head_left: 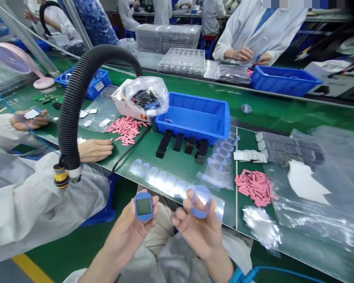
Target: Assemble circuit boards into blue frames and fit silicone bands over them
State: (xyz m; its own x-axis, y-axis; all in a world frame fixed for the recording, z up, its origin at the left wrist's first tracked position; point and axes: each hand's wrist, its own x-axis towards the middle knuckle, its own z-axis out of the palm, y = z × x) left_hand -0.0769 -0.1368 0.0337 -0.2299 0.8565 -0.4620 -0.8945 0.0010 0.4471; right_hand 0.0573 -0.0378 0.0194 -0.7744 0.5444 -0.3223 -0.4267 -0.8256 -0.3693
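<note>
My left hand grips a small blue device with a dark square screen, its face turned up toward me. In my right hand is a translucent blue oval film, pinched by its edges between thumb and fingers. The two pieces are held apart, side by side, just before the table's front edge. Behind them on the green table lies a clear sheet with a row of similar oval films. More such film sheets are stacked to the right of it.
Beyond are a blue bin, several black parts and a bag of parts. Pink strips and plastic sheeting lie right. A black hose arches at left, beside a co-worker's hand. Another person works opposite.
</note>
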